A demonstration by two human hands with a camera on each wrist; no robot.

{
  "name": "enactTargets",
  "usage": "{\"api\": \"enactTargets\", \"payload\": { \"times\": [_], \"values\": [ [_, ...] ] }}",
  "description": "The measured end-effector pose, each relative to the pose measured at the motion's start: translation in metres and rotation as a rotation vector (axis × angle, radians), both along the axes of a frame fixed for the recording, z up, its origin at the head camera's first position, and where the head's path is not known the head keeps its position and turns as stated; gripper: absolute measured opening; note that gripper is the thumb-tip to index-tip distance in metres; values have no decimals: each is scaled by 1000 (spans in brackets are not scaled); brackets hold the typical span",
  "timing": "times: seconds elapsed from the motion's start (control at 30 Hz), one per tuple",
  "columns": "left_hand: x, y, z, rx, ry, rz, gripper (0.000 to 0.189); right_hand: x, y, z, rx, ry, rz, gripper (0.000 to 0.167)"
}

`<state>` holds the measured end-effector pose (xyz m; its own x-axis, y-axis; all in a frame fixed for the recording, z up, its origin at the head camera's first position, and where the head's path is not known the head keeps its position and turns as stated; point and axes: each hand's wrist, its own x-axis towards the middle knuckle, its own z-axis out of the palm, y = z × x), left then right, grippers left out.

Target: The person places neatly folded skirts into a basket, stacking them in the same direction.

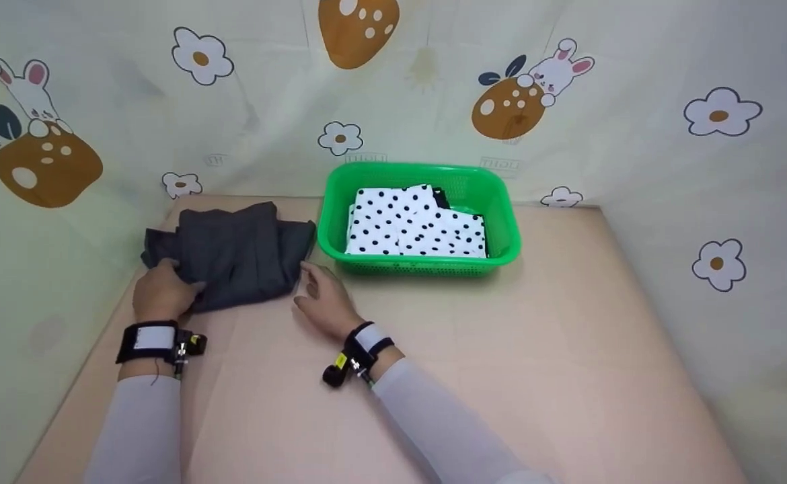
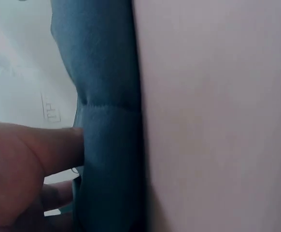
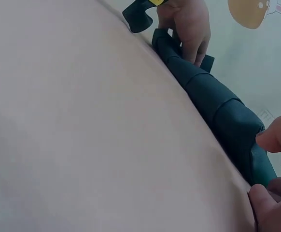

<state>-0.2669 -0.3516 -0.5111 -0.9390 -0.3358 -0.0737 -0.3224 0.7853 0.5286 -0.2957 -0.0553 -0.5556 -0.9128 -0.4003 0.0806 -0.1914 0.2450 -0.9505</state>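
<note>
A dark grey folded garment (image 1: 232, 252) lies on the left of the table, some of its layers uneven at the left end. My left hand (image 1: 163, 292) rests on its near left corner, thumb and fingers spread apart on the cloth. From the left wrist view, the thumb (image 2: 58, 152) touches a thick, stitched fold (image 2: 109, 140). At the near right corner is my right hand (image 1: 328, 302), its index fingertip right at the garment's edge. The right wrist view shows a gap between the right thumb (image 3: 278, 133) and the fingers below it.
A green plastic basket (image 1: 420, 265) stands just right of the garment, near the back wall. Inside it lies folded white cloth with black dots (image 1: 393, 222). The pinkish table (image 1: 535, 376) meets a patterned curtain (image 1: 427, 114) at the back and sides.
</note>
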Motion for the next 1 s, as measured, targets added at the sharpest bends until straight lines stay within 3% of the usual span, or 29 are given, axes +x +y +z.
{"api": "enactTargets", "payload": {
  "times": [0.1, 0.3, 0.5, 0.77, 1.0],
  "values": [
    [0, -2, 2, 6, -6, -15, 79, 3, 0, 3, -16, -12, -7, 68],
    [6, 1, 6, 7, 12, -36, 78, 9, -3, 6, -27, 3, -109, 61],
    [19, 6, 11, -43, 13, -123, 75, 15, -3, 4, -19, 37, -169, 54],
    [55, 15, 7, -69, -1, -180, 78, 35, 7, -5, 28, 55, -98, 42],
    [89, 41, 7, -84, -31, -227, 79, 57, 48, -2, -13, 4, 73, 42]
  ]
}}
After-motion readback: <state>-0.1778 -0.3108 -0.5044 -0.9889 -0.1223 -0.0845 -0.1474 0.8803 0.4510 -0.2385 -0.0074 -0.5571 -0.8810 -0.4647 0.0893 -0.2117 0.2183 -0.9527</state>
